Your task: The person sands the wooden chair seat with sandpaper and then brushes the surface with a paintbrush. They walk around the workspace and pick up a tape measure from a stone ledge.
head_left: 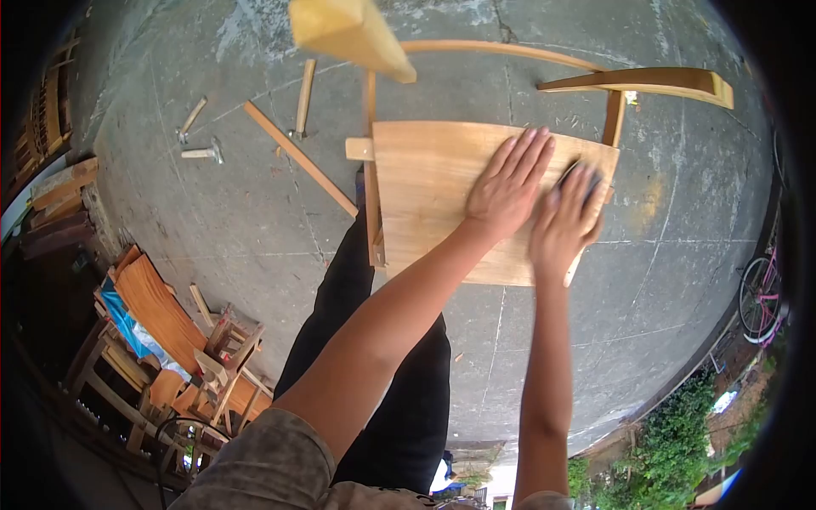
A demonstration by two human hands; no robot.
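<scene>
A pale wooden chair seat board lies in front of me on a chair frame with curved rails. My left hand rests flat on the board, fingers spread and pointing away from me. Just to its right, my right hand is motion-blurred and presses a small dark pad against the board's far right corner. My black trousers show below the board.
On the concrete floor lie a long wooden slat, three hammers and a pale wood block at the top. Stacked wooden chair parts stand at lower left. A pink bicycle and plants are at the right.
</scene>
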